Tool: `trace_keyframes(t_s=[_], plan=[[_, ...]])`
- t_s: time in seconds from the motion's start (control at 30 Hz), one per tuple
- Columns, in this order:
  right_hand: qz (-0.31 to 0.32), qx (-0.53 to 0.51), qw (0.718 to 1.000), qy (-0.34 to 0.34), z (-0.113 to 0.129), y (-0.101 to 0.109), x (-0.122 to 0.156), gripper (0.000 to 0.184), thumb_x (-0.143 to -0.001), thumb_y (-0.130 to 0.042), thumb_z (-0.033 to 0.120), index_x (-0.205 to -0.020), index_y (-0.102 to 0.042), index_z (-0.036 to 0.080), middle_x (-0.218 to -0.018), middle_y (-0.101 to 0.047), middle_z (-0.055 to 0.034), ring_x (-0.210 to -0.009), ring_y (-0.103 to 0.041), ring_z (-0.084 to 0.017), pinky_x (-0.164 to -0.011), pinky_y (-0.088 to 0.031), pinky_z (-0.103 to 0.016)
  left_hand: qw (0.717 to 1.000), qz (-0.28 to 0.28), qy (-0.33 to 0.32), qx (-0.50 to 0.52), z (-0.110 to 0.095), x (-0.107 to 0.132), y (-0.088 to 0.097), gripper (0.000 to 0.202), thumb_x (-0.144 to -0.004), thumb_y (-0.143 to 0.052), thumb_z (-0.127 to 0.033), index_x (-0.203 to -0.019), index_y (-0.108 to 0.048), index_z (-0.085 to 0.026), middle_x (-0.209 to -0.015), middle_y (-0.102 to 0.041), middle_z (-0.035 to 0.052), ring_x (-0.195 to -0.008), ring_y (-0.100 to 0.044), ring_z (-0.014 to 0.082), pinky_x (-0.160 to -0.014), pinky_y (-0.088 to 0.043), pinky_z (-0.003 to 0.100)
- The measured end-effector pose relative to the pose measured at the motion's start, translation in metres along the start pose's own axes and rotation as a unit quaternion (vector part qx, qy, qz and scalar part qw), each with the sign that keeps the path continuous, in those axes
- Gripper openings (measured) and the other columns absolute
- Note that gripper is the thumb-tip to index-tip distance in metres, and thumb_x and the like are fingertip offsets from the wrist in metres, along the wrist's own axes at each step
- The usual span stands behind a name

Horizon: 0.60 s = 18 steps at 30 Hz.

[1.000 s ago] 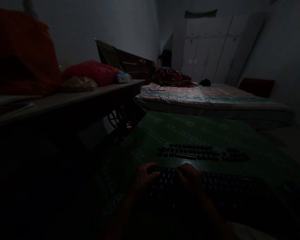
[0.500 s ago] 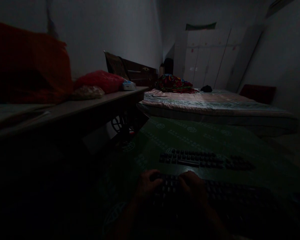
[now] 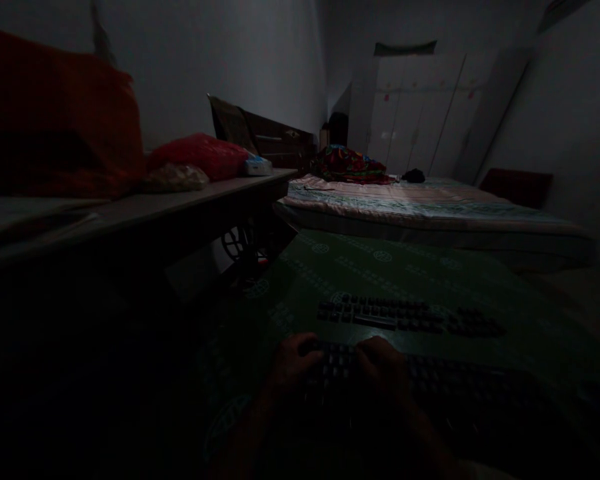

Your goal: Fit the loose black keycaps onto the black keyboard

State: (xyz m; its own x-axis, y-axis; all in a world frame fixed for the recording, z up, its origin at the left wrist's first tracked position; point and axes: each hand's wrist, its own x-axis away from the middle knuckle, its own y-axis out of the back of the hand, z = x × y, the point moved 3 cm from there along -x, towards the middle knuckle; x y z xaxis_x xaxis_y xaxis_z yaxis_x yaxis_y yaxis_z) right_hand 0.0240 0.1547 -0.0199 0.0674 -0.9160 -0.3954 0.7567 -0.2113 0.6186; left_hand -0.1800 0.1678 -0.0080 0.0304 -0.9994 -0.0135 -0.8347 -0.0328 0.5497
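- Since the earlier frames, only our view has tilted slightly; both hands and the keyboard (image 3: 460,375) keep their places relative to each other.
- The keyboard lies on the green surface (image 3: 305,283), close to us, its left part between our hands.
- Our left hand (image 3: 293,361) is half curled at its left end, thumb and forefinger bowed apart, probably to steady it; we cannot tell whether they pinch anything.
- Our right hand (image 3: 384,365) bends over the keys farther right, fingers partly closed; darkness hides whether it has hold of one.
- The keyboard's long axis runs left to right across us, its right end slanting a little nearer.
- Beyond it, loose keycaps (image 3: 375,321) lie in rows roughly parallel to it, the long bar in the nearest row, presumably ordered so that each matches its place and stays within reach.
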Motion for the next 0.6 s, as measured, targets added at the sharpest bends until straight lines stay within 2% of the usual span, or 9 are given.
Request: trace_keyframes(t_s=[0.33,0.6], plan=[[-0.011,-0.021,1.000,-0.016,0.0018,0.0026,-0.0018,0.021,-0.079,-0.048,0.026,-0.071,-0.066,0.017,-0.071,-0.066,-0.0064,-0.067,-0.060,-0.017,-0.060,-0.043,-0.026,1.000,0.003,0.001,-0.016,-0.0004,-0.0011,-0.0007,0.041,-0.060,-0.063,-0.035,-0.095,-0.070,-0.015,-0.102,-0.070,0.0096,-0.098,-0.063,0.0285,-0.091,-0.047,0.039],[-0.028,-0.010,1.000,0.003,0.0037,0.0039,-0.0019,0.021,-0.078,-0.048,0.025,-0.069,-0.066,0.019,-0.069,-0.066,-0.0052,-0.065,-0.059,-0.016,-0.061,-0.043,-0.025,1.000,0.008,-0.004,-0.023,0.0020,-0.0026,-0.0027,0.040,-0.062,-0.063,-0.037,-0.096,-0.069,-0.016,-0.104,-0.070,0.0093,-0.100,-0.062,0.0273,-0.092,-0.047,0.038]])
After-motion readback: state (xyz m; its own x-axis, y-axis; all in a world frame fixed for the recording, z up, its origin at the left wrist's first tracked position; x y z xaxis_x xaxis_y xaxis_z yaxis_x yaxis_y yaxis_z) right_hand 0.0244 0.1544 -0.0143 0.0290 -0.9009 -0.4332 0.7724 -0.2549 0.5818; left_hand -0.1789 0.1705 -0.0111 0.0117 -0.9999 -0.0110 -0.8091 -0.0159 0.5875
